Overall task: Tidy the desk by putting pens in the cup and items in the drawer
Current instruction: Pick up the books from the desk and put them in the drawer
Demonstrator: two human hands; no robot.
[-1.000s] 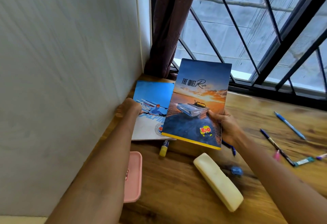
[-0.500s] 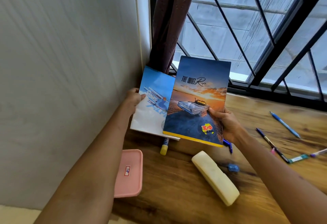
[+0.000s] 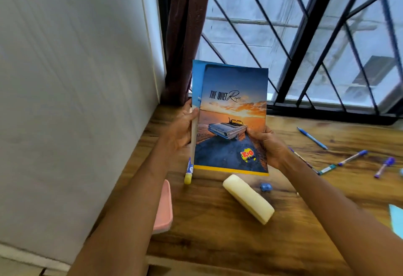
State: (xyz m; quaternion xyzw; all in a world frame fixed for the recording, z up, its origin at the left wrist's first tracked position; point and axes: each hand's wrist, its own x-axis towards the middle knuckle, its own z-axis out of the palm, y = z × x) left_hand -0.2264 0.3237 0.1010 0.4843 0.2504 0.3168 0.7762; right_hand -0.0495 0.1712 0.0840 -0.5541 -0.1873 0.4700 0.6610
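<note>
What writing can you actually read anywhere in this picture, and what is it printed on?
"THE QUIET Ride": title on the front notebook, held upright by both hands.
"Rio": red letters on the yellow badge near that cover's lower edge; the smaller line under it is too blurred to read.
Rear notebook: cover mostly hidden, nothing legible.
Marker label: blurred.

Rear notebook (image 3: 197, 79) mostly hidden behind front one (image 3: 233, 118)
</note>
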